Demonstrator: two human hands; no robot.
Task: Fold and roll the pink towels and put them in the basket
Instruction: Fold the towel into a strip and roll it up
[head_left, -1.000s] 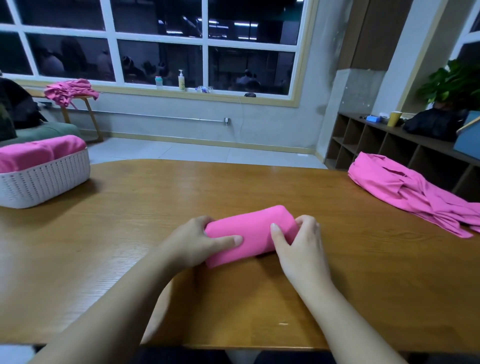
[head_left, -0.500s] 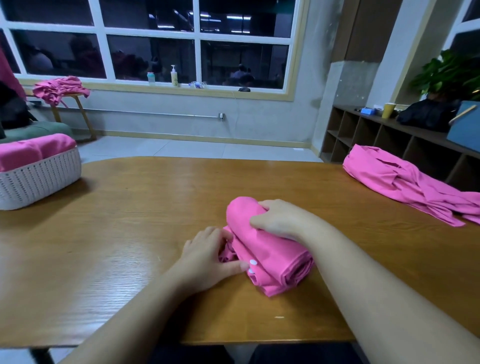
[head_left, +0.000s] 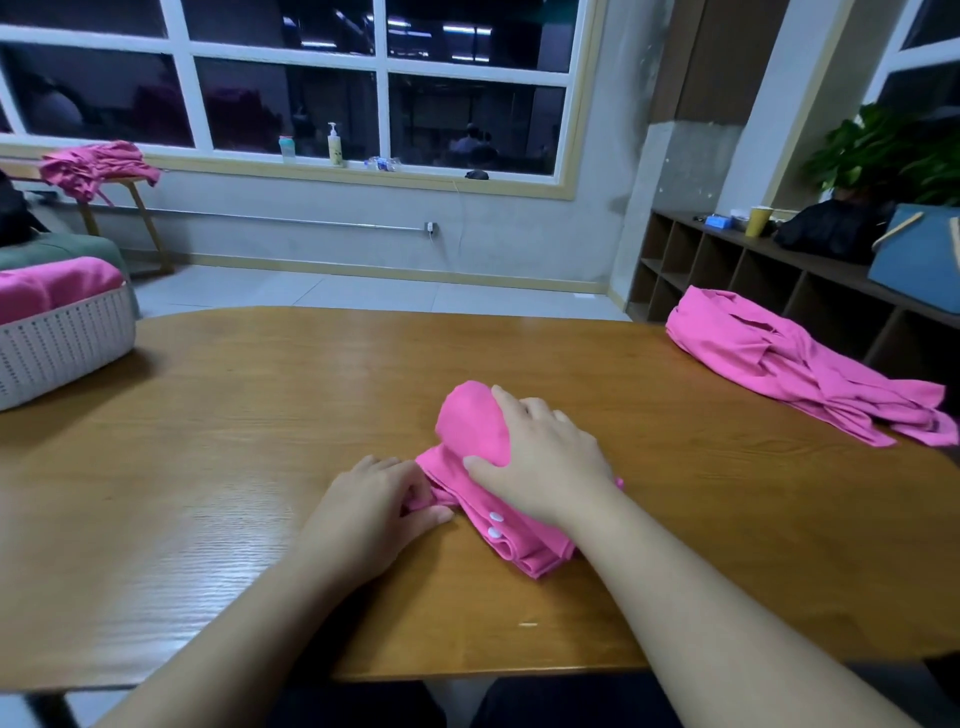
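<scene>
- Rolled pink towel (head_left: 475, 431) lies on the tabletop (head_left: 208, 467), well to the right of the white basket (head_left: 62, 343); the end farthest from the basket shows layered edges and two white snaps.
- Right hand (head_left: 540, 462) lies over the roll, fingers (head_left: 519, 410) spread and lightly curved on the cloth, thumb pressed to its basket-facing side.
- Left hand (head_left: 369, 514), on the roll's basket side, pinches a loose fold at its base between curled fingers and thumb.
- Judgement: soft, light, limp cloth; likely to unroll if released. Best held around the middle with the loose end trapped underneath.
- The basket already holds pink cloth. An unfolded pink pile (head_left: 789, 369) lies beyond the roll, far from the basket.
</scene>
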